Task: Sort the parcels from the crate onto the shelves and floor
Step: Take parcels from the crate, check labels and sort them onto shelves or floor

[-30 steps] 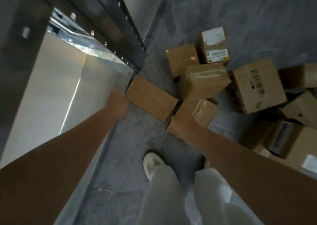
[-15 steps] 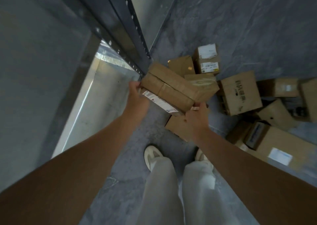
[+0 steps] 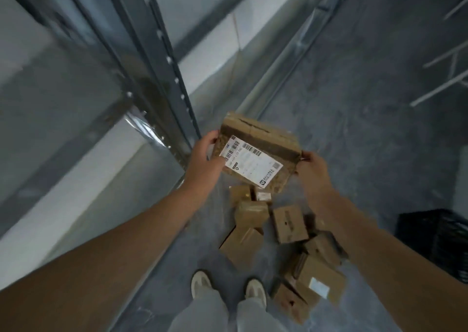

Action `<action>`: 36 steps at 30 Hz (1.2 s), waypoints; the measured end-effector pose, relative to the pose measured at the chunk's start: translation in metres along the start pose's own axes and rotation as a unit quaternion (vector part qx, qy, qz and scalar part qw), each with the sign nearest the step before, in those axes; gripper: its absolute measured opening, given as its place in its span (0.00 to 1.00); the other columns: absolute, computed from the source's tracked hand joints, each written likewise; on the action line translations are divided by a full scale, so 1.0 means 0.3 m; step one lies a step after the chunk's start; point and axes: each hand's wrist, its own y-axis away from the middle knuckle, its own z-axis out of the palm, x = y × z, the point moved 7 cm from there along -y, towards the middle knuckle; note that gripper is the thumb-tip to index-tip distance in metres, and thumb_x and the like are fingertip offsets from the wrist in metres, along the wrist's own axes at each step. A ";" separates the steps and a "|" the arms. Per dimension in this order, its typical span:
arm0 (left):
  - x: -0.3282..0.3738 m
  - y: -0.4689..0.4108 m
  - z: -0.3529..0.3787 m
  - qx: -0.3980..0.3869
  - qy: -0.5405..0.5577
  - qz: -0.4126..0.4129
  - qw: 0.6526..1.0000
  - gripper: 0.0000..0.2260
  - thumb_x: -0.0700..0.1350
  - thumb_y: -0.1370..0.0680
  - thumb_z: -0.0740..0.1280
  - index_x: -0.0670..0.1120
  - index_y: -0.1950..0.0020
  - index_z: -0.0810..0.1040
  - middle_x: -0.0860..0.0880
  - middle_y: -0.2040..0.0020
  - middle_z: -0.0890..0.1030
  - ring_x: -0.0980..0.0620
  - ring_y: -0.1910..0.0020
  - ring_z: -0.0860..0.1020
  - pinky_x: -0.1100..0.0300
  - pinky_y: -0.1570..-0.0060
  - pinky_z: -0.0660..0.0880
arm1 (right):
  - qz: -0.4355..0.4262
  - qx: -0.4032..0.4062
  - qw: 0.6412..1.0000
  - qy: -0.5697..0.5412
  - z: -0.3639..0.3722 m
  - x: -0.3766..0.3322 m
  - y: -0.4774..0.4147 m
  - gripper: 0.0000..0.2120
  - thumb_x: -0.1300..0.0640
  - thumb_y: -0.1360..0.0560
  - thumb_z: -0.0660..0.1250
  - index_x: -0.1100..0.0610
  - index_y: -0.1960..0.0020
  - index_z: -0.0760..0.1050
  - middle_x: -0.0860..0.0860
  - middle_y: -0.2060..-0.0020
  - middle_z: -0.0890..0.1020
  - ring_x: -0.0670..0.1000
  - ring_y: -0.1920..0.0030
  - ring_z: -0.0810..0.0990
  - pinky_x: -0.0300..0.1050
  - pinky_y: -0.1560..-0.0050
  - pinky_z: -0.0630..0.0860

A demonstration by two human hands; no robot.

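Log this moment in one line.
left hand: grips flat brown white-labelled cardboard parcel | right hand: grips same parcel | below: cardboard boxes on floor

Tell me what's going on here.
A person holds a flat cardboard box in the air, left hand gripping its left edge, right hand its right corner, label facing up. More boxes lie scattered on the floor below. A metal rack stands left, a black crate right.
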 end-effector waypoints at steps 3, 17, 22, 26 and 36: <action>0.249 0.153 -0.096 0.024 0.017 0.039 0.999 0.22 0.36 0.24 0.67 0.57 0.35 0.75 0.49 0.35 0.74 0.54 0.36 0.73 0.57 0.40 0.75 | -0.051 -0.033 0.998 0.017 -0.104 -0.245 0.140 0.15 0.71 0.24 0.54 0.64 0.46 0.77 0.56 0.57 0.83 0.50 0.57 0.81 0.39 0.63 0.76; 0.491 1.078 -0.882 0.335 0.112 0.075 0.933 0.13 0.40 0.21 0.65 0.54 0.39 0.79 0.50 0.44 0.69 0.61 0.47 0.74 0.77 0.58 0.74 | -0.162 -0.342 0.911 0.162 0.334 -0.651 1.028 0.13 0.63 0.19 0.54 0.62 0.50 0.78 0.61 0.56 0.84 0.56 0.58 0.82 0.49 0.55 0.80; 0.343 1.652 -1.214 0.472 0.157 0.064 0.865 0.14 0.41 0.20 0.64 0.53 0.37 0.79 0.47 0.44 0.70 0.52 0.42 0.77 0.64 0.52 0.81 | -0.233 -0.474 0.832 0.169 0.650 -0.612 1.568 0.11 0.59 0.18 0.56 0.61 0.45 0.76 0.59 0.56 0.84 0.56 0.56 0.83 0.53 0.51 0.81; 0.194 2.172 -1.348 0.550 0.182 0.059 0.813 0.15 0.42 0.20 0.64 0.52 0.35 0.78 0.46 0.42 0.70 0.51 0.43 0.78 0.63 0.51 0.80 | -0.263 -0.544 0.779 0.167 0.815 -0.429 2.053 0.10 0.54 0.19 0.57 0.56 0.49 0.77 0.55 0.54 0.84 0.53 0.55 0.82 0.51 0.48 0.78; -0.216 3.219 -1.306 0.707 0.290 0.023 0.645 0.16 0.36 0.21 0.62 0.51 0.37 0.77 0.48 0.45 0.84 0.52 0.48 0.83 0.58 0.54 0.80 | -0.297 -0.681 0.631 0.221 0.901 0.171 3.074 0.14 0.54 0.18 0.55 0.54 0.51 0.79 0.48 0.61 0.84 0.44 0.63 0.81 0.34 0.68 0.73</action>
